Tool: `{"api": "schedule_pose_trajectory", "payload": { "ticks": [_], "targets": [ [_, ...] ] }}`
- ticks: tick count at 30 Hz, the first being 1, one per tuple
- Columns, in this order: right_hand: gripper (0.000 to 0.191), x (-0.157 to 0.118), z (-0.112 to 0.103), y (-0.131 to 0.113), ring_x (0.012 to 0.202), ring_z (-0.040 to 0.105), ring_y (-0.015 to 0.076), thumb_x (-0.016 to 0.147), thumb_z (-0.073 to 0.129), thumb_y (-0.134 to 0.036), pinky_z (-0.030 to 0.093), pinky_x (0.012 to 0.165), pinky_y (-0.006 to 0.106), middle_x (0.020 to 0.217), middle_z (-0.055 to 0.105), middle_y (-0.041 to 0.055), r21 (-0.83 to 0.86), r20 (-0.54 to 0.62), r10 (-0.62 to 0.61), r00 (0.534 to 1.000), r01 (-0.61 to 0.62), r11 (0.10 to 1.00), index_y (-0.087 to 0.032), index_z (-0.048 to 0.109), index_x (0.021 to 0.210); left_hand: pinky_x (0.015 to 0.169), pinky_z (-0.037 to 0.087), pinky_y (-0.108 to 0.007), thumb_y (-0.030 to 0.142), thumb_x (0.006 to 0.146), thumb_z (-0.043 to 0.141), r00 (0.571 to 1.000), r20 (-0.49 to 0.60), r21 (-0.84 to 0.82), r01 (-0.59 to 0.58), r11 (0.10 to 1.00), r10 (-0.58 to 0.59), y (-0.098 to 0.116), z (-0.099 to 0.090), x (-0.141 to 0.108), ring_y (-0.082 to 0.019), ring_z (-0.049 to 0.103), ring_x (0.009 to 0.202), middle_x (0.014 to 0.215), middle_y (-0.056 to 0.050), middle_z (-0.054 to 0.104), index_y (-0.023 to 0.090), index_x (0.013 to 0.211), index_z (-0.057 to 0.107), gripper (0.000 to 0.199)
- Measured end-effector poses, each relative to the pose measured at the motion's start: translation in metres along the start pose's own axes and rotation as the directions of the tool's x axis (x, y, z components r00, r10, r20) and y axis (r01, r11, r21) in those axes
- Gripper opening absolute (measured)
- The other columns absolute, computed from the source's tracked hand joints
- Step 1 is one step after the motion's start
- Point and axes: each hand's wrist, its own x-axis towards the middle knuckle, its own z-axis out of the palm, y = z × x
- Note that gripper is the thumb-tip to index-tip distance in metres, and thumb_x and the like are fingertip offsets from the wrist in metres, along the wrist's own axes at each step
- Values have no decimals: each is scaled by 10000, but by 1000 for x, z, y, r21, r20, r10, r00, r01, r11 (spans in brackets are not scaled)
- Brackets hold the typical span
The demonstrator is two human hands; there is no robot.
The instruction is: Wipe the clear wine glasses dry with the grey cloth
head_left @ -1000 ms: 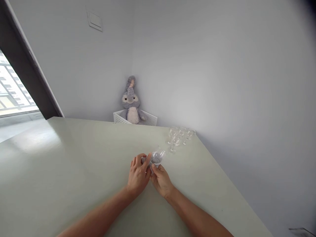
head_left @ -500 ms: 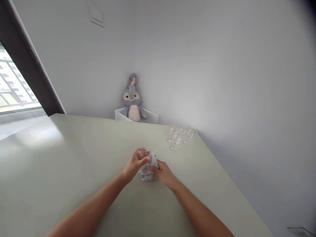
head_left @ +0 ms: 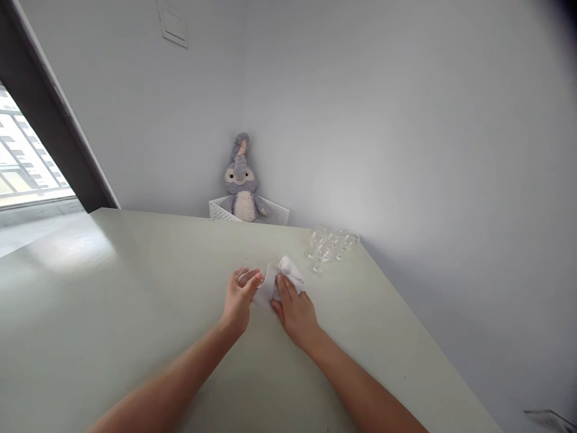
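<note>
White crumpled cloth clamped in right hand, upper flap pointing toward plain grey wall. Left hand curls around clear glass; mostly hidden, long axis unreadable.

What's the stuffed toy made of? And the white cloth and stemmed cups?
Stuffed toy: probably plush, matte, its surface fuzzy.
White cloth: soft matte fabric, it seems, from its loose folds.
Stemmed cups: shiny glass or maybe clear plastic, see-through with bright glints.

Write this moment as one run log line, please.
left hand: holds glass, mostly hidden; right hand: on cloth; other glasses: far right of table; toy: in basket
</note>
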Motion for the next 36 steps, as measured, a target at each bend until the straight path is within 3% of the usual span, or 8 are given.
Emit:
{"api": "schedule_pose_trajectory", "payload": {
  "ticks": [5, 12, 16, 19, 23, 26, 31, 36],
  "targets": [
    [423, 4, -3, 13, 938, 527, 214, 764, 482, -238, 432, 751, 331, 1116, 543, 70, 444, 37, 222, 974, -215, 870, -223, 460, 1186, 802, 485, -362, 263, 677, 667, 875, 284, 70, -426, 902, 391, -3, 11, -29, -208, 573, 961, 1168, -95, 475, 242, 1088, 367, 510],
    [195, 7, 2, 6, 542, 469, 91, 738, 570, -371, 383, 521, 207, 616, 538, -34, 950, 249, 424, 871, -305, 68, -176, 559, 744, 820, 461, -411, 38, 672, 611, 351, 573, 106, -928, 357, 741, -9, 2, -20, -238, 488, 1082, 1149, -132, 509, 246, 1249, 272, 701],
    [334, 4, 5, -1, 453, 460, 102, 760, 500, -484, 388, 435, 234, 595, 524, -9, 862, 465, 339, 818, -505, 35, -162, 561, 824, 837, 452, -445, 50, 664, 628, 386, 434, 169, -922, 347, 814, -2, -3, -9, -240, 490, 1087, 1180, -130, 478, 254, 1231, 272, 700],
    [450, 1, -4, -3, 464, 492, 122, 786, 412, -545, 388, 413, 250, 739, 577, 47, 681, 454, 285, 844, -535, 501, -171, 567, 982, 867, 434, -464, 76, 666, 640, 473, 310, 204, -881, 428, 825, 6, -6, -4, -238, 502, 1078, 1191, -130, 452, 241, 1217, 273, 683],
    [422, -2, -18, -5, 661, 548, 152, 816, 428, -453, 402, 520, 257, 1021, 530, 101, 148, -52, 238, 970, -228, 962, -191, 515, 1135, 873, 443, -439, 151, 683, 646, 573, 319, 269, -819, 507, 755, 4, -5, -9, -229, 517, 1062, 1185, -136, 463, 218, 1207, 284, 641],
    [321, -4, -19, -9, 630, 527, 136, 849, 400, -345, 372, 521, 233, 822, 548, 54, -27, -174, 62, 983, -68, 997, -183, 547, 1083, 856, 461, -405, 215, 687, 648, 558, 452, 300, -830, 470, 696, -6, -1, -19, -227, 513, 1069, 1151, -130, 509, 226, 1212, 286, 638],
    [212, -2, -21, -7, 543, 491, 101, 826, 429, -291, 350, 504, 203, 675, 536, 10, -3, -227, -6, 974, 6, 1000, -188, 612, 802, 912, 399, -451, 342, 732, 601, 369, 678, 277, -929, 244, 636, -17, 3, -26, -258, 414, 1172, 1251, -163, 442, 225, 1307, 172, 728],
    [269, 14, -54, 47, 669, 540, 144, 801, 434, -388, 403, 622, 235, 772, 594, 41, 246, -500, 359, 788, -268, 932, -169, 589, 822, 866, 423, -426, 474, 758, 516, 550, 597, 555, -809, 195, 584, -18, -6, -10, -272, 380, 1186, 1319, -148, 348, 244, 1269, 282, 606]
  ]
}}
